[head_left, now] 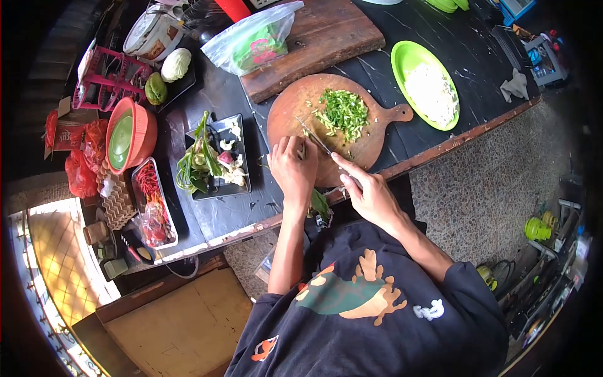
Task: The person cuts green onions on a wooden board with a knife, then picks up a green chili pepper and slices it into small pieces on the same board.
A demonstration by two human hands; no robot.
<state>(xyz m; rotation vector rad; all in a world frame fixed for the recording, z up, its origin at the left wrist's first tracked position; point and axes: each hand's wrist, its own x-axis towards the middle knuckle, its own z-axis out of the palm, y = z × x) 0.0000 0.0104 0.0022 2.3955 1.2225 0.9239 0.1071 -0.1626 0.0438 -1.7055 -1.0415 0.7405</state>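
Gripping is done by the right hand (pixel 370 193), index finger extended along the thin silver-bladed knife (pixel 319 139), angled over the round brown wooden board (pixel 284 108). Left hand (pixel 293 171) fingers curled at board; pinched item unclear. Chopped green vegetable pieces (pixel 344 115) are heaped beside the blade.

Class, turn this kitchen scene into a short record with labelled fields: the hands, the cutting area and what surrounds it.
Left hand: left hand, fingers curled on the board beside the blade; what they cover is unclear
Right hand: right hand, gripping a knife
Cutting surface: round wooden board with a handle
On it: chopped greens
Left side: black tray of vegetables; coral basket
Right side: green plate of white food
Beyond: thick wooden slab
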